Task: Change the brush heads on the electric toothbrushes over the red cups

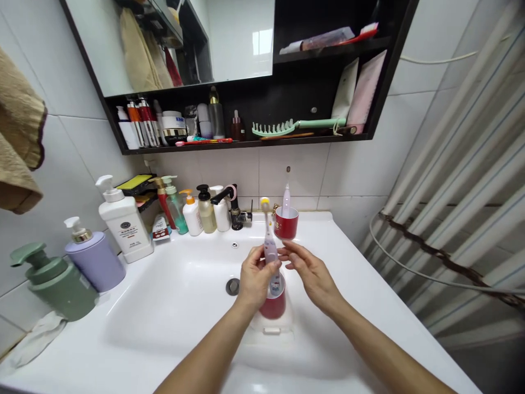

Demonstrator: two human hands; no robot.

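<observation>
My left hand (257, 276) is closed around the handle of a pale purple electric toothbrush (270, 246), held upright with its yellow-topped head pointing up. The lower end of its handle is over or inside the mouth of a red cup (274, 307); I cannot tell whether it touches the bottom. Just right of the toothbrush is my right hand (309, 271), its fingers apart and holding nothing. Behind them a second red cup (286, 224) stands on the sink's back ledge, with another pale purple electric toothbrush (286, 200) in it.
A white sink (172, 306) with a black faucet (234, 205) lies below a dark mirror cabinet (246, 146). Several pump bottles line the left and back edges, among them a green one (61, 290) and a purple one (96, 262). A striped curtain (463, 164) hangs at right.
</observation>
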